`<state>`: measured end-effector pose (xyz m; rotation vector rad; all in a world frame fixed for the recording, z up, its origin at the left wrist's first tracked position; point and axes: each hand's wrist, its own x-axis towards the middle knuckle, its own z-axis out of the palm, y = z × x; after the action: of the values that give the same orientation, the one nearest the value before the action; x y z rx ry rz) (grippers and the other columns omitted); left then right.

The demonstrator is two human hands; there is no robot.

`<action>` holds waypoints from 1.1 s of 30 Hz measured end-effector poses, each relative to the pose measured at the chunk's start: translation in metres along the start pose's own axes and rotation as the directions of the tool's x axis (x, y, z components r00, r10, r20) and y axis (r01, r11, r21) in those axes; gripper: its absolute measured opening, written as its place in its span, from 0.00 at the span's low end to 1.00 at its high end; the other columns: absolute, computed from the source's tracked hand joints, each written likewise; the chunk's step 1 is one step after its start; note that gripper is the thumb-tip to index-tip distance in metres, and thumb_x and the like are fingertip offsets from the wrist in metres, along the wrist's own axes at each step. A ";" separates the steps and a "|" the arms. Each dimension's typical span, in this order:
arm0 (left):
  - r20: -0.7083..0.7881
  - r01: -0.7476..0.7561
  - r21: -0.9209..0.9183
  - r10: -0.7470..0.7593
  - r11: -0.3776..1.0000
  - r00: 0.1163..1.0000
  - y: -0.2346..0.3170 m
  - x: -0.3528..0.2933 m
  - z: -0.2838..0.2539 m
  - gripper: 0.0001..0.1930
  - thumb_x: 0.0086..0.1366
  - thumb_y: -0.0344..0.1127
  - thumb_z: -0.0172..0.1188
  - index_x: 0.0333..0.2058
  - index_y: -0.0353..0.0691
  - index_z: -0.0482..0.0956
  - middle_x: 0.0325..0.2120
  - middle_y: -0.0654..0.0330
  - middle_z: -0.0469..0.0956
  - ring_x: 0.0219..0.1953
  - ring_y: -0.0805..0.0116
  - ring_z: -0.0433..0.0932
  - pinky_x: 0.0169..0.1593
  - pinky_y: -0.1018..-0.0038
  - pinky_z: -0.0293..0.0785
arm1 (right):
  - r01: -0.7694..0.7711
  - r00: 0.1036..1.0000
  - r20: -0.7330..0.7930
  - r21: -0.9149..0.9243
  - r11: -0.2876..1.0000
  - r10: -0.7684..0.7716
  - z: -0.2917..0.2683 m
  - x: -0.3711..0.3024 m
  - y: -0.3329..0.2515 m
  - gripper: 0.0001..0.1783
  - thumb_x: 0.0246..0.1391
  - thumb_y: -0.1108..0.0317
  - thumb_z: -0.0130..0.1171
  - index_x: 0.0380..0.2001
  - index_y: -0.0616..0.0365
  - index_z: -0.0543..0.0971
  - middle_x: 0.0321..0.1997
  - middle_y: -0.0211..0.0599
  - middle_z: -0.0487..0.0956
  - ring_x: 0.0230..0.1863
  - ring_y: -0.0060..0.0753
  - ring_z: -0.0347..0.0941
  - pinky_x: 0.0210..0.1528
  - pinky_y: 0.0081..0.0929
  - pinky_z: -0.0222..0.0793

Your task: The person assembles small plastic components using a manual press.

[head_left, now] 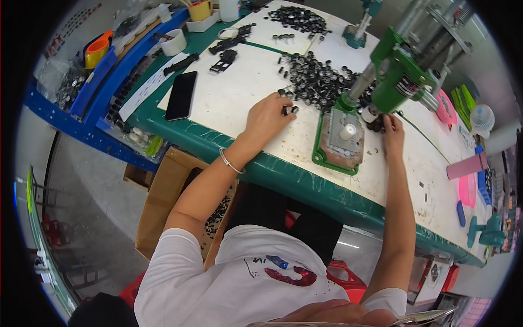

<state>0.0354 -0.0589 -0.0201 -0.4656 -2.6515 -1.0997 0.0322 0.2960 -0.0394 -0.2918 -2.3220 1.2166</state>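
Observation:
My left hand [266,121] is at the near side of a big heap of small black wheels with silver hubs [316,82]. Its fingers are closed on a small pair of wheels [290,110], part of which the fingers hide. A green hand press [400,76] stands to the right of the heap, its ram above a metal base plate [340,136] with a round white fitting [348,131]. My right hand [393,133] is beyond the base's right side, fingers curled down at some small dark parts [376,125]. What those fingertips grip is hidden.
A black phone [181,96] and black plastic chassis parts [224,61] lie on the left of the white-topped table. More wheels [297,19] and a second green press [357,34] are farther back. A cardboard box [158,201] stands below the green table edge. Pink bowls and a small fan [481,119] are at right.

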 end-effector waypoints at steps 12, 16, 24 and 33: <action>0.198 0.222 -0.681 -0.116 0.698 0.973 0.024 0.003 -0.022 0.08 0.54 0.34 0.61 0.30 0.36 0.77 0.39 0.58 0.79 0.33 0.75 0.77 0.31 0.82 0.63 | 0.168 0.980 0.108 0.013 0.986 -0.169 -0.029 -0.058 -0.036 0.14 0.53 0.65 0.55 0.43 0.55 0.77 0.48 0.37 0.73 0.50 0.33 0.69 0.50 0.29 0.63; 0.411 0.400 -0.812 -0.070 0.425 0.909 0.023 0.010 -0.012 0.11 0.55 0.32 0.60 0.36 0.35 0.77 0.37 0.59 0.79 0.37 0.74 0.77 0.31 0.83 0.61 | 0.277 0.948 0.218 -0.200 0.940 -0.233 -0.034 -0.080 -0.042 0.15 0.49 0.67 0.57 0.41 0.56 0.76 0.42 0.38 0.73 0.45 0.37 0.70 0.47 0.29 0.64; 0.353 0.370 -0.829 -0.119 0.420 0.928 0.054 0.025 0.021 0.12 0.53 0.30 0.64 0.37 0.36 0.78 0.26 0.63 0.78 0.29 0.80 0.72 0.27 0.84 0.57 | 0.205 0.963 0.223 -0.235 0.950 -0.153 -0.029 -0.061 -0.036 0.11 0.46 0.73 0.59 0.36 0.60 0.78 0.35 0.39 0.74 0.33 0.31 0.71 0.37 0.25 0.67; 0.085 0.104 -0.912 -0.065 0.396 0.994 0.054 0.025 0.050 0.08 0.52 0.30 0.66 0.32 0.36 0.81 0.24 0.66 0.78 0.26 0.81 0.71 0.31 0.84 0.65 | -0.058 0.952 0.305 0.268 0.962 -0.028 -0.015 -0.070 -0.098 0.11 0.54 0.70 0.56 0.40 0.61 0.77 0.32 0.30 0.78 0.35 0.20 0.73 0.37 0.19 0.68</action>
<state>0.0279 0.0177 -0.0116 -0.5027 -1.7906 -2.5926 0.1039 0.2214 0.0242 -0.0227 -2.3629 1.6714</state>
